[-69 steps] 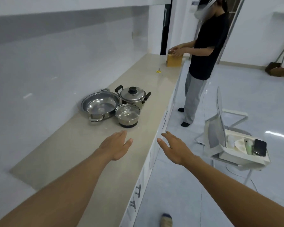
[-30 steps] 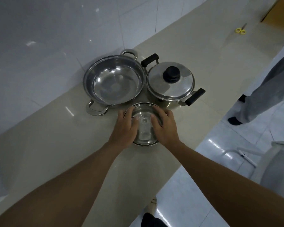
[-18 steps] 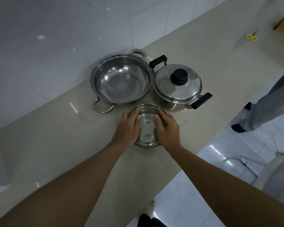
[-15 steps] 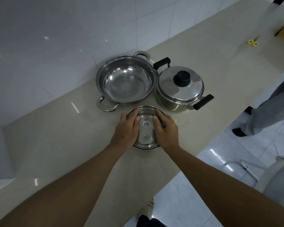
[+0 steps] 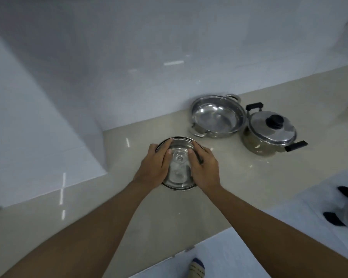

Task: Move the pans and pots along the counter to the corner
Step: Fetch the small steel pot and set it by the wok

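Beige counter (image 5: 219,189): small glass-lidded pot (image 5: 178,167) clasped between left hand (image 5: 154,167) and right hand (image 5: 204,167), fingers grasping rim.

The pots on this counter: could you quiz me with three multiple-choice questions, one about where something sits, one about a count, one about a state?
1. Where is the open pan relative to the black-knobbed pot?
A. To its left
B. To its right
C. Stacked on it

2. How many pieces of cookware are on the counter?
A. Two
B. Three
C. Five

3. What is happening with the small glass-lidded pot?
A. It stands untouched
B. It lies tipped over
C. Both hands grip it

Answers: 1 A, the pan is beside the pot, nearer the corner. 2 B, two pots plus one pan. 3 C, the left hand and right hand clasp its sides.
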